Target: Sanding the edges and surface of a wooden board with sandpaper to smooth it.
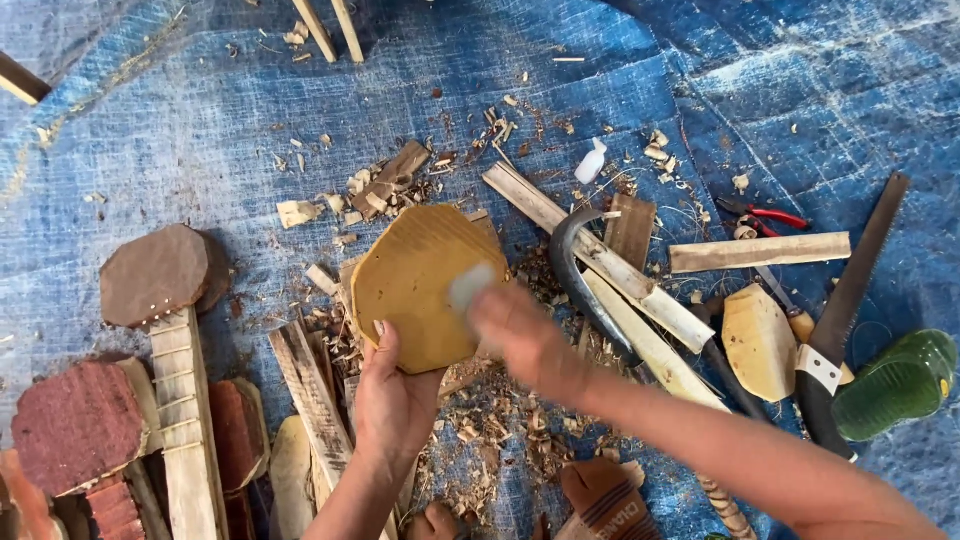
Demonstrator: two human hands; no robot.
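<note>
centre: flat, eight-sided tan wood piece [415, 285], edges roughly cut, above a litter of shavings. left hand [392, 395] at 6 o'clock grips its lower edge; right hand [520, 335] at 3 o'clock, blurred, presses a small pale pad [470, 288] on its face. small white bottle [591, 162] at 1 o'clock; green boot [897, 383] far at 4 o'clock.

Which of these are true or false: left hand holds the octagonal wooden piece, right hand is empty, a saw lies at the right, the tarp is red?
1. The left hand holds the octagonal wooden piece. True.
2. The right hand is empty. False: it presses a small pale piece, blurred, against the wood.
3. A hand saw lies at the right. True.
4. The tarp is red. False: it is blue.
</note>
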